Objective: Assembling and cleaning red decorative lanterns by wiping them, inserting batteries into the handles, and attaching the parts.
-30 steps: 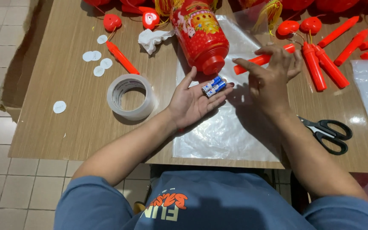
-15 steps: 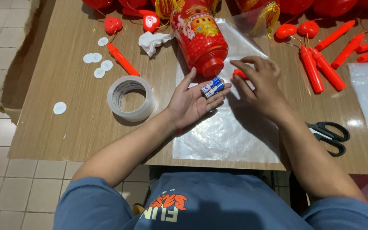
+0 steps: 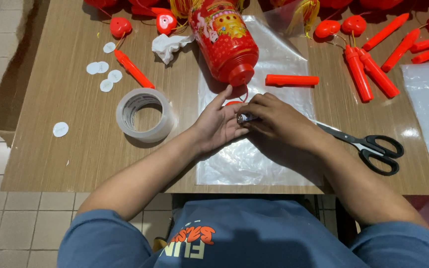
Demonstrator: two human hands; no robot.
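Note:
My left hand (image 3: 218, 124) lies palm up over a clear plastic sheet (image 3: 254, 159) on the wooden table (image 3: 65, 149), with small batteries (image 3: 245, 118) resting on its fingers. My right hand (image 3: 279, 121) covers them from the right, its fingertips pinching one battery. A small red piece (image 3: 233, 103) peeks out just behind the hands. A red lantern-shaped bottle (image 3: 224, 39) lies on its side just beyond the hands, its cap toward me.
A roll of clear tape (image 3: 145, 115) sits left of my hands. Black scissors (image 3: 368, 146) lie to the right. Red sticks (image 3: 292, 80) and heart pieces (image 3: 121, 27) are scattered at the back. White paper discs (image 3: 106, 77) and a crumpled tissue (image 3: 171, 45) lie at left.
My right hand has come down from the red stick onto the batteries in my left palm and closed its fingers on one. The red stick now lies on the plastic sheet.

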